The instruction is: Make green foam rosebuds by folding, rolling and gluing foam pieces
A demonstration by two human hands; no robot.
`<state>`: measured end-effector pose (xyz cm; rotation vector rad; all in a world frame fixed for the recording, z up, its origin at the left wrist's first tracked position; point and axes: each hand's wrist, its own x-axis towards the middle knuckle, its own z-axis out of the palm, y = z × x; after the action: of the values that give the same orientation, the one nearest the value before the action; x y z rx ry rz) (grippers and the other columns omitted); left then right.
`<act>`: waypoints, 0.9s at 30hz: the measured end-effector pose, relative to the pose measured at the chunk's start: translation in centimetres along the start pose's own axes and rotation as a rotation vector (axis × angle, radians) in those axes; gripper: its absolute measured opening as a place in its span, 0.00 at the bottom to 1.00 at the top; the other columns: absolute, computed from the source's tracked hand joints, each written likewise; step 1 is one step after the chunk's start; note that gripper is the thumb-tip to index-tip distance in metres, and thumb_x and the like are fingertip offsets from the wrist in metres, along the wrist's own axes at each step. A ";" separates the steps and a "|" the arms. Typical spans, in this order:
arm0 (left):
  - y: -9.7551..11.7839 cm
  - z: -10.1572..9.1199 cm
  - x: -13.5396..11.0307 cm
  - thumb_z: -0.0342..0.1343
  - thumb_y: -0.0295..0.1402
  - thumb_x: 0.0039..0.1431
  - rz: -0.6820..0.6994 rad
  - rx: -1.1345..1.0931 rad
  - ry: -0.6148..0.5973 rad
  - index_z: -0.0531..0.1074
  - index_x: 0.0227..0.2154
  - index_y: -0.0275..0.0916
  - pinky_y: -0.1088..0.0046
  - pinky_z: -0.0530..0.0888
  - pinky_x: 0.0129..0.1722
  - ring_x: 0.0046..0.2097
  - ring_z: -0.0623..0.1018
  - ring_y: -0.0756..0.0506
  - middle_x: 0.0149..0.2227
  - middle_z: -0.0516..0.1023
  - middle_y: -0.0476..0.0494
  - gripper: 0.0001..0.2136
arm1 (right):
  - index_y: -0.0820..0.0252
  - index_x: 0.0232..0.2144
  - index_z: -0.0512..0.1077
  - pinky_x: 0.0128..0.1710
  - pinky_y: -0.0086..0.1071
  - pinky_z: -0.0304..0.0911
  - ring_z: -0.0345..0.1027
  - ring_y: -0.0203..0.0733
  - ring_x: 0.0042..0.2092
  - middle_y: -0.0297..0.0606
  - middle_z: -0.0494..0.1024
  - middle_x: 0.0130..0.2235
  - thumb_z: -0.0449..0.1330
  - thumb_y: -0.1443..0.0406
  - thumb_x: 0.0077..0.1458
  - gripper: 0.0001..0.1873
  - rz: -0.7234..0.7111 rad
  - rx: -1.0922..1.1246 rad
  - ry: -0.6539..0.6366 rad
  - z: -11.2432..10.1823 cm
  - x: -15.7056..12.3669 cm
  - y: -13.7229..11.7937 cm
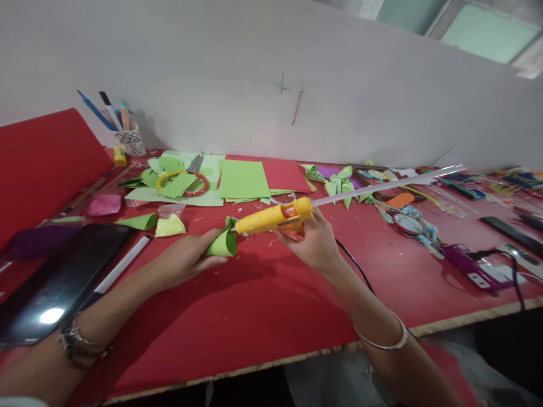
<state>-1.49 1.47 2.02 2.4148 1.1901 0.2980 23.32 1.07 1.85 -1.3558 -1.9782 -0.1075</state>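
My right hand is closed around the handle of a yellow hot glue gun. A long clear glue stick sticks out of the gun's back end. The gun's nozzle touches, or nearly touches, the edge of a rolled green paper cone. That cone is held between the thumb and fingers of my left hand, its open end facing right. Another green paper cone lies on the table just beyond my left wrist.
Scissors lie on green paper scraps. Behind are green sheets, a red sheet and a pen cup. A black tablet-like slab and a marker lie left. A purple power strip with cables sits right.
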 end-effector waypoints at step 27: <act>-1.3 0.3 0.1 0.43 0.43 0.55 -0.023 0.219 0.071 0.61 0.30 0.37 0.76 0.57 0.23 0.24 0.69 0.47 0.24 0.69 0.47 0.13 | 0.58 0.42 0.65 0.21 0.27 0.59 0.63 0.33 0.23 0.38 0.70 0.36 0.53 0.63 0.46 0.18 0.000 -0.062 -0.045 0.1 0.1 0.6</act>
<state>-2.22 2.14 1.15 2.5935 1.3434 0.2595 23.71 1.46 1.64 -1.4090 -2.0274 -0.1400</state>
